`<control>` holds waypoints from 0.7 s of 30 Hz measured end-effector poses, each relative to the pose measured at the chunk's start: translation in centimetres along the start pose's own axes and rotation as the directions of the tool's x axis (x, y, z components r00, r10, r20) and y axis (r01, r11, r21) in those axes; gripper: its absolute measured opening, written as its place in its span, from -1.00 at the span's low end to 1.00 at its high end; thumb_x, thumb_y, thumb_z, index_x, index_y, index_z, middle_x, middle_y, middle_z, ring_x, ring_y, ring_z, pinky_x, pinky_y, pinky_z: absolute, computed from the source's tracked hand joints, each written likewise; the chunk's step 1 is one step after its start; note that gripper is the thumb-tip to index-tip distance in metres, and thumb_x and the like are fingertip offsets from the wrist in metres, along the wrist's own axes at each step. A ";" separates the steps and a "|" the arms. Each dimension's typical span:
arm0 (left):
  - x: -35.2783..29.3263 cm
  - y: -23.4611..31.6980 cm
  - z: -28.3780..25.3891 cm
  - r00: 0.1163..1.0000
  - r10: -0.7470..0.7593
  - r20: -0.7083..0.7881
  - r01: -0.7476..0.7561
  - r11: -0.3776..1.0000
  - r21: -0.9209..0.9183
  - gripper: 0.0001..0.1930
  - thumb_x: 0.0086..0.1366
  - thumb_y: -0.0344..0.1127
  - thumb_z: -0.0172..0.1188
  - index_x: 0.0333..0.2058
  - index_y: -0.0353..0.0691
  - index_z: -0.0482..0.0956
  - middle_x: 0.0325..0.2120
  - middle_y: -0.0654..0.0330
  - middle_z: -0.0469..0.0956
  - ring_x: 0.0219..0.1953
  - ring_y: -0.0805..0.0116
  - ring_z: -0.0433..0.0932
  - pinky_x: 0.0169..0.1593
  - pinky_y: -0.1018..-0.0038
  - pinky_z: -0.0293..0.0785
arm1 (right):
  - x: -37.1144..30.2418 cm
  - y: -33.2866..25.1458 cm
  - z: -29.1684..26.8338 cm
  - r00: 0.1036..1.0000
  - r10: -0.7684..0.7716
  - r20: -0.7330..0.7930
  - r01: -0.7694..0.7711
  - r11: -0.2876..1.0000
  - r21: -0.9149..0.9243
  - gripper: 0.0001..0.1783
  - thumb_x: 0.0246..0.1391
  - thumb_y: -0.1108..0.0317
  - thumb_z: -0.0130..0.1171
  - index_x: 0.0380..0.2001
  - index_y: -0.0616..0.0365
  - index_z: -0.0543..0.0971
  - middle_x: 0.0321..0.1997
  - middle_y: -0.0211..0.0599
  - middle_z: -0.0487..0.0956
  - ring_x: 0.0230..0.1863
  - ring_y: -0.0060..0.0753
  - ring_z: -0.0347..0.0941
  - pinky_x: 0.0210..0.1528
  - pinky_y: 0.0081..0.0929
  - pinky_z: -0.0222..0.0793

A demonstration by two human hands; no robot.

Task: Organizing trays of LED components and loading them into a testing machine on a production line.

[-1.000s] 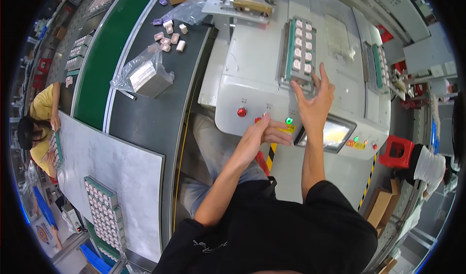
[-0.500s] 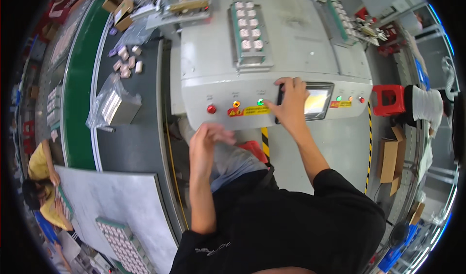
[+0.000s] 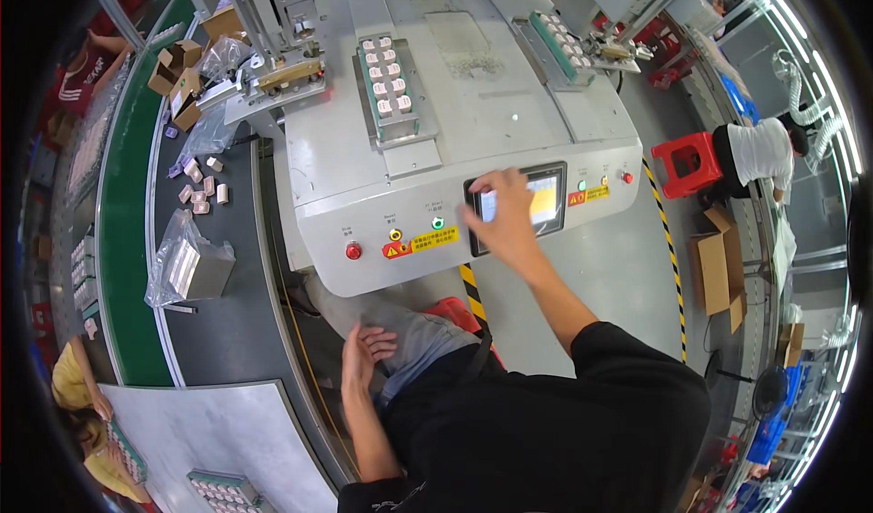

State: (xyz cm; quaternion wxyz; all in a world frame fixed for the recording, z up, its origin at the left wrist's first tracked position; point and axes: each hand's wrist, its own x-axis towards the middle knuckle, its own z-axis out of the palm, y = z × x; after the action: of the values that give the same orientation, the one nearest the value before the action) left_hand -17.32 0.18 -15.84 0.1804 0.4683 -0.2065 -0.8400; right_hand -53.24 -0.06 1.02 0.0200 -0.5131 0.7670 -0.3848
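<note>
My left grip (image 3: 364,349) has dropped away from the machine and now sits over my grey trouser leg (image 3: 359,308), fingers loosely curled around nothing. My right grip (image 3: 503,213) was by the black-framed rectangular touchscreen (image 3: 547,202) half a second ago and is there now, over its left part, the whole machine having slid left in my view. That right grip is empty and half spread; its fingertips are blurred, so I can't tell whether they touch the glass.

To work the screen well, I'd use one fingertip squarely, fold the others back, and keep my thumb off the buttons to its left.

Counting from the left: one silver block in clear plastic (image 3: 207,272), well left of my left grip; beyond it, roughly seven loose pale-pink blocks (image 3: 209,187), some overlapping, on the dark grey worktop (image 3: 218,340). Three round buttons, red (image 3: 353,251), yellow (image 3: 395,235) and green (image 3: 437,223), run between my two grips. Beyond them, one green-and-metal tray (image 3: 398,133) carries ten small white blocks (image 3: 379,90), two rows of five. Farther off to my right grip's right stands a second green-edged tray (image 3: 551,46), its blocks too bunched to count, and nearer, three more buttons (image 3: 604,181).
</note>
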 end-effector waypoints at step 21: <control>5.0 -2.4 0.8 0.992 0.006 -0.127 0.007 0.995 0.104 -0.46 0.50 0.12 -0.05 -0.33 -0.30 0.61 -0.64 0.12 0.57 -0.64 0.27 0.53 -0.54 0.40 0.43 | -8.7 20.4 -12.6 0.472 0.855 -0.214 -0.565 0.480 0.671 -0.74 0.14 0.19 0.29 -0.31 0.20 0.61 -0.40 -0.48 0.52 -0.43 -0.66 0.33 -0.38 -0.62 0.24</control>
State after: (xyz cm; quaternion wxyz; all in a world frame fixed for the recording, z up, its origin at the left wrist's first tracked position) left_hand -20.75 -0.07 -20.26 0.1684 0.5298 -0.2379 -0.7965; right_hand -70.20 17.74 -5.78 0.1106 0.0256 0.7524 -0.6489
